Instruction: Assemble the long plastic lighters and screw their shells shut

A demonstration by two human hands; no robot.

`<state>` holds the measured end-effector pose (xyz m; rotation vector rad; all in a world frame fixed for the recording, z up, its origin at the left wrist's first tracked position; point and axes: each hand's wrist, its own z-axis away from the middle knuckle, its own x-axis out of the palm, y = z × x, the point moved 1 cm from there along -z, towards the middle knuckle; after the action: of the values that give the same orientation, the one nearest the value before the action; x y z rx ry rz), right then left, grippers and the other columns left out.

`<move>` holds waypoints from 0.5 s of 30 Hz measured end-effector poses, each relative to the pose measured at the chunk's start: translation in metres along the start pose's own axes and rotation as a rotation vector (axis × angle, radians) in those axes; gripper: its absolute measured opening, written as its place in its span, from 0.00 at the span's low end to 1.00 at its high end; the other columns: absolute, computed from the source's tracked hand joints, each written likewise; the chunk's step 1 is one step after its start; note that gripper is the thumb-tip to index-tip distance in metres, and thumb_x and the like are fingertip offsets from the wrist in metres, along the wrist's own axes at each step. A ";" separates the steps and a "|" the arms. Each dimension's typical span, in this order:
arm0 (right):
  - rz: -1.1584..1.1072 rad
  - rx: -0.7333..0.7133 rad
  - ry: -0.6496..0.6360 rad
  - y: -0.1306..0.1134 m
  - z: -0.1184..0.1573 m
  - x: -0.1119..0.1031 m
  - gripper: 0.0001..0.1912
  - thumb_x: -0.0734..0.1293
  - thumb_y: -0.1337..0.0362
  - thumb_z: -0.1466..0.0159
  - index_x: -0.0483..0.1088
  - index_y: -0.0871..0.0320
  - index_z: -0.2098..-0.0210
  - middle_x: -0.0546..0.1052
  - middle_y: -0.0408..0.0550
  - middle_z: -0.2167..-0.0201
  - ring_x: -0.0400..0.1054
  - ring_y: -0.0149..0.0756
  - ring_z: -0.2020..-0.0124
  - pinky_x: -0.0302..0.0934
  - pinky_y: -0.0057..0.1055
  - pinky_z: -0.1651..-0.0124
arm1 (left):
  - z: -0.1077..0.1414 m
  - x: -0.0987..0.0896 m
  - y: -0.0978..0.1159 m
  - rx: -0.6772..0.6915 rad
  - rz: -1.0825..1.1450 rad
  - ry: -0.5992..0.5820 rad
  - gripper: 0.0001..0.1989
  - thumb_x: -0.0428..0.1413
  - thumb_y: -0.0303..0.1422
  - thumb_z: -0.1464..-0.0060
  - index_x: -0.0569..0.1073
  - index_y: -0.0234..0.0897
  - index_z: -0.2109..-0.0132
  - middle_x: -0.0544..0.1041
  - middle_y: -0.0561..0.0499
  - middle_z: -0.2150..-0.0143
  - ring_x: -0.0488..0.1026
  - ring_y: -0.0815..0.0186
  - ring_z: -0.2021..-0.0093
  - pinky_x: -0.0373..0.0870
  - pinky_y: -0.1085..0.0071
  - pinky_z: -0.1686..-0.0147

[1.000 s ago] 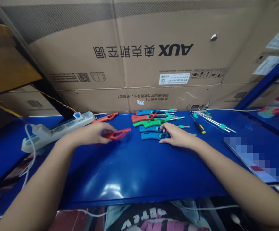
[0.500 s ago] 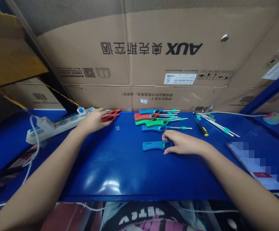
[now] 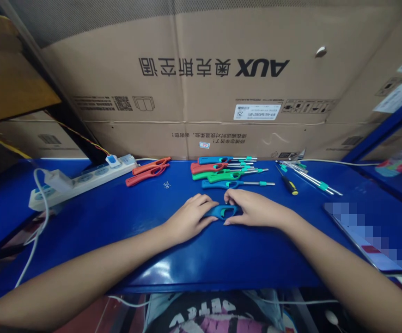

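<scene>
A blue lighter handle (image 3: 218, 212) with a green trigger lies across the front middle of the table. My left hand (image 3: 190, 218) is closed around its left end, hiding that part. At the opposite end my right hand (image 3: 256, 209) pinches it between thumb and fingers. Behind my left hand rest two orange-red lighter handles, one (image 3: 151, 165) above the other (image 3: 145, 175). A blue gas lighter (image 3: 222, 184) with a metal tube lies just behind my hands. Further back, several more lighters, among them a green one (image 3: 224, 175) and a red one (image 3: 208, 167), are bunched together.
Some tiny metal pieces (image 3: 167, 185) lie near the red handles. A power strip (image 3: 86, 179) stands at the left. To the right are a yellow-black screwdriver (image 3: 292, 186), loose metal tubes (image 3: 313, 181) with green parts, and a tablet-like screen (image 3: 370, 245). Cardboard (image 3: 201, 92) walls the back.
My left hand has left the red handles and come right and nearer, onto the blue lighter handle. The red handles now lie uncovered. My right hand keeps its grip.
</scene>
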<state>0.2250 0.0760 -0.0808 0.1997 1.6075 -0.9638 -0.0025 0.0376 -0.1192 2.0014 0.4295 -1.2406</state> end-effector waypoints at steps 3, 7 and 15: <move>-0.048 0.040 -0.015 0.015 0.000 -0.006 0.15 0.73 0.56 0.39 0.69 0.57 0.60 0.74 0.46 0.64 0.67 0.37 0.64 0.59 0.30 0.64 | -0.001 0.000 -0.007 -0.003 0.056 0.034 0.15 0.53 0.38 0.33 0.71 0.39 0.43 0.73 0.43 0.48 0.70 0.56 0.48 0.67 0.56 0.43; -0.173 0.051 0.008 0.029 -0.002 -0.007 0.11 0.70 0.56 0.36 0.71 0.58 0.64 0.74 0.45 0.69 0.66 0.35 0.68 0.59 0.30 0.65 | -0.002 -0.001 -0.011 -0.050 0.206 0.113 0.14 0.52 0.39 0.32 0.71 0.38 0.44 0.74 0.44 0.49 0.71 0.57 0.47 0.68 0.58 0.43; -0.211 -0.066 0.146 0.027 -0.006 -0.005 0.12 0.63 0.57 0.30 0.71 0.58 0.63 0.75 0.45 0.68 0.66 0.34 0.68 0.60 0.30 0.63 | -0.002 -0.001 -0.013 -0.182 0.491 0.270 0.16 0.52 0.40 0.33 0.69 0.39 0.43 0.75 0.44 0.46 0.73 0.58 0.46 0.68 0.60 0.43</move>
<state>0.2383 0.0996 -0.0895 0.0565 1.8188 -1.0755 -0.0099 0.0482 -0.1229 1.9633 0.1526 -0.6130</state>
